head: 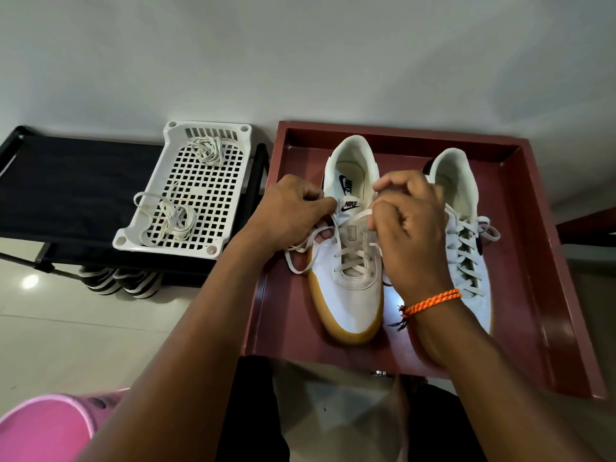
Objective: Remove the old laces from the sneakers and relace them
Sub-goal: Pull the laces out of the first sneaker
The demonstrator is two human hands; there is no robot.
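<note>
Two white sneakers stand in a dark red tray [533, 261], toes toward me. The left sneaker [350, 301] has a tan sole and a cream lace [350, 255] crossed through its eyelets. My left hand [293, 211] pinches the lace at the sneaker's upper left eyelets; a loose lace end loops out beside it. My right hand [410, 228] pinches the other lace end at the upper right, by the tongue. The right sneaker [466, 248] is laced, partly hidden behind my right hand.
A white plastic grid basket [213, 241] sits on a dark fabric rack [73, 188] at left and holds two bundles of cream laces [206, 151]. Striped shoes [123, 281] lie under the rack. A pink tub [46, 428] is at the lower left. Pale tiled floor surrounds everything.
</note>
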